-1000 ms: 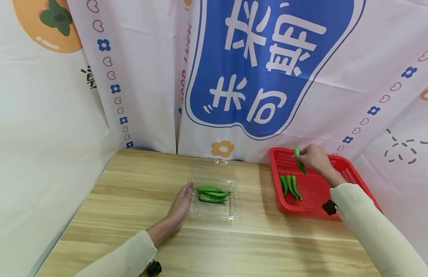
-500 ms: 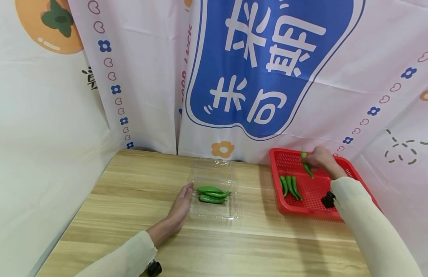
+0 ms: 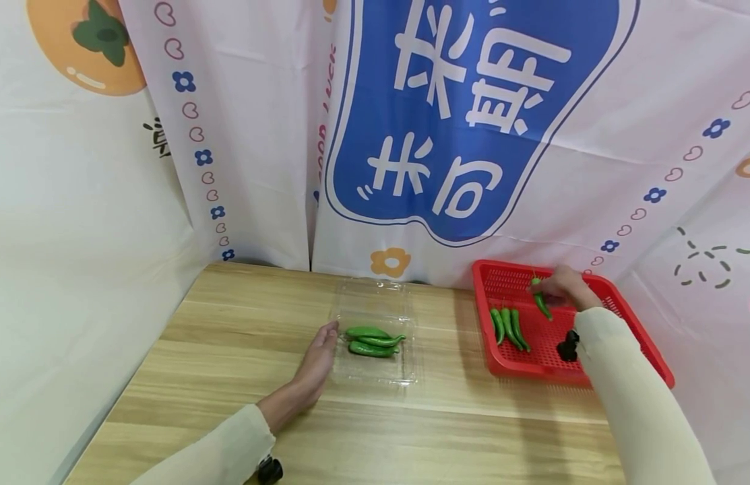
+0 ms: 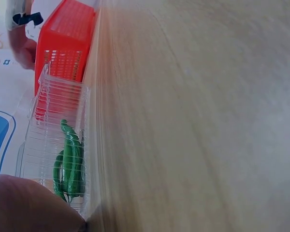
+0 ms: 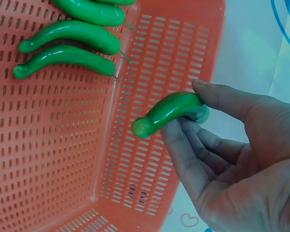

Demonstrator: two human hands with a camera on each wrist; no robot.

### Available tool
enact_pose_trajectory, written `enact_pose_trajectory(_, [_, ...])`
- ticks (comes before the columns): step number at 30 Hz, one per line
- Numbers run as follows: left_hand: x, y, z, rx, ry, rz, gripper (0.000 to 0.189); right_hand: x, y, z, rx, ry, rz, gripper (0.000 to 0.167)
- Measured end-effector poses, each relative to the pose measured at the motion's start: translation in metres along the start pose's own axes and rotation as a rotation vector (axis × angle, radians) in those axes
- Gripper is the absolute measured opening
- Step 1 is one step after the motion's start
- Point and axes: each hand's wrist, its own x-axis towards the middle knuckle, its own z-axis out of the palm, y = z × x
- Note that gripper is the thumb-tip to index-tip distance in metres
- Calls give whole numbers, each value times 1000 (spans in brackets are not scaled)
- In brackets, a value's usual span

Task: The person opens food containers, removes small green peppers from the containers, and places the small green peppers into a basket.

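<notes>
Head view: your left hand (image 3: 314, 360), fingers extended, is beside the clear box (image 3: 375, 372) with three peppers (image 3: 373, 349) on the surface (image 3: 241, 323); your right hand (image 3: 567, 285) pinches a green pepper (image 3: 541, 301) over the red basket (image 3: 520, 368). Left wrist view: the three peppers lie together inside the box. Right wrist view: your right hand grips the green pepper, apart from the row of peppers (image 5: 70, 33) in the basket

Curved green pepper (image 5: 167, 110) tilted in right grip (image 3: 565, 285) over red basket (image 3: 532, 368); open clear box (image 3: 375, 372) beside left grip (image 3: 316, 362).
</notes>
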Motion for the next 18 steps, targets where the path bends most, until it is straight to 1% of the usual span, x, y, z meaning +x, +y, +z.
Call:
enact_pose_trajectory(5, [0,0,0,2,4,0,56,2,5,5,55,-19,34,22])
enact_pose_trajectory(10, [0,0,1,1,6,-1,56,1,9,10,103,-30,59,22])
enact_pose_trajectory(15, [0,2,1,1,6,5,56,0,10,14,119,-33,67,23])
enact_pose_trajectory(18, [-1,3,1,2,6,9,56,2,10,16,109,-33,55,22])
